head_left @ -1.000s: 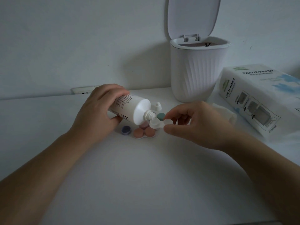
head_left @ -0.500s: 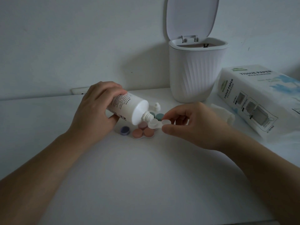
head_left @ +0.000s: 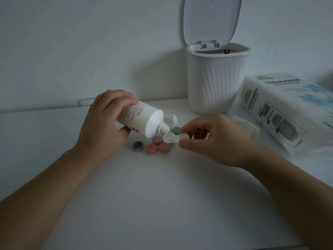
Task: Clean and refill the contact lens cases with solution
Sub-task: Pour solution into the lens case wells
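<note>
My left hand (head_left: 102, 121) grips a white solution bottle (head_left: 142, 120), tipped so its nozzle points down and right into one well of an open white lens case (head_left: 170, 138). My right hand (head_left: 212, 139) pinches that case by its other well, just above the table. Below the nozzle lie closed lens cases with pink and orange caps (head_left: 157, 146). A loose purple cap (head_left: 138, 146) lies to their left and a green cap (head_left: 176, 130) behind them. The bottle's small white cap (head_left: 172, 119) stands behind the nozzle.
A white ribbed bin (head_left: 216, 82) with its lid up stands at the back. A pack of tissue paper (head_left: 288, 112) lies at the right, with a folded tissue (head_left: 246, 125) beside it. A white wall socket strip (head_left: 84, 102) sits at the table's back edge.
The bottle's nozzle has come closer over the white case's well. Both hands hold the same things as before and have barely shifted.
</note>
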`<action>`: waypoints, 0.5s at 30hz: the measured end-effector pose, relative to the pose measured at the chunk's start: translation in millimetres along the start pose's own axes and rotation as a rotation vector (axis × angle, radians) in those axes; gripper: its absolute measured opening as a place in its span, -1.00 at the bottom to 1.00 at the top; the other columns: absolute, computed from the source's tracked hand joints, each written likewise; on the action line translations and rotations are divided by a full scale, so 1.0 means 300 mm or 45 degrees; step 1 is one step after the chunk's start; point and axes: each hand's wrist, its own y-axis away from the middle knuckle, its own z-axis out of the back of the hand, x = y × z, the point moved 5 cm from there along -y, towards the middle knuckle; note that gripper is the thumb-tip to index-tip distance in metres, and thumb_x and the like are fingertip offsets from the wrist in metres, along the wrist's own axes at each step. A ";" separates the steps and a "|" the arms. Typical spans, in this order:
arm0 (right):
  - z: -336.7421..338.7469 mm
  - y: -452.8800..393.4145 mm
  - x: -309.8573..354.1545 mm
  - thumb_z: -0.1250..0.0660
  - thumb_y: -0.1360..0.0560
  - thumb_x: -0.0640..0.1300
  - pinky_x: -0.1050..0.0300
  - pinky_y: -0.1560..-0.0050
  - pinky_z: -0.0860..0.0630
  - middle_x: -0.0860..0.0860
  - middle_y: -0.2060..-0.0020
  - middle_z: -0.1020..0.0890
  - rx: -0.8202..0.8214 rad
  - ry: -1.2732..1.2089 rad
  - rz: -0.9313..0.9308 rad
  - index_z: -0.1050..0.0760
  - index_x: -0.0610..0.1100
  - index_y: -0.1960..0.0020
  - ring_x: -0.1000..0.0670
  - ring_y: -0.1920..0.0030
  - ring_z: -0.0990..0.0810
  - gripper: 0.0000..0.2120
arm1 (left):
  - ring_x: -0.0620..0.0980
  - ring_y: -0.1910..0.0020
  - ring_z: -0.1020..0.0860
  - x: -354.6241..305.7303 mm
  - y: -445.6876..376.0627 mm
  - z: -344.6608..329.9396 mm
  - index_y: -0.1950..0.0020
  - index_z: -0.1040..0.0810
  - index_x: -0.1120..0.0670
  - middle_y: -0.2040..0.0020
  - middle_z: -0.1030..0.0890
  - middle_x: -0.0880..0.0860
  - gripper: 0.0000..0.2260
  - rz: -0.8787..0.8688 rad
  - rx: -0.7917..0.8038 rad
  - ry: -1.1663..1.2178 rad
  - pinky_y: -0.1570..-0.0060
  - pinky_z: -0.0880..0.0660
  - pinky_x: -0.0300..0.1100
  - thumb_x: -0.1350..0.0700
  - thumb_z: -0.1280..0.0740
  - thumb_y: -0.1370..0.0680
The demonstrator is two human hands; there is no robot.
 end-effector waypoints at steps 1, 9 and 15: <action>0.000 0.000 0.000 -0.49 -0.44 0.02 0.36 0.32 -0.43 0.24 0.36 -0.61 0.001 0.002 0.000 -0.60 0.22 0.22 0.21 0.40 -0.48 -0.88 | 0.21 -0.28 -0.51 -0.001 0.000 0.000 -0.23 -0.56 0.18 -0.25 -0.57 0.16 -0.46 -0.001 -0.004 -0.001 -0.30 -0.40 0.01 0.43 -0.53 -0.28; 0.002 0.002 0.000 -0.49 -0.44 0.02 0.37 0.33 -0.44 0.26 0.36 -0.61 -0.016 0.005 -0.003 -0.60 0.23 0.23 0.21 0.40 -0.48 -0.86 | 0.21 -0.29 -0.50 -0.007 -0.001 0.005 -0.25 -0.57 0.19 -0.26 -0.57 0.16 -0.44 0.003 -0.016 -0.001 -0.34 -0.38 -0.04 0.43 -0.54 -0.28; 0.004 0.002 0.002 -0.49 -0.44 0.01 0.38 0.32 -0.43 0.26 0.33 -0.62 -0.025 0.019 0.010 -0.61 0.22 0.21 0.21 0.40 -0.49 -0.88 | 0.20 -0.28 -0.50 -0.004 -0.001 0.003 -0.25 -0.57 0.18 -0.26 -0.56 0.16 -0.44 -0.003 -0.012 -0.010 -0.34 -0.36 -0.07 0.42 -0.54 -0.28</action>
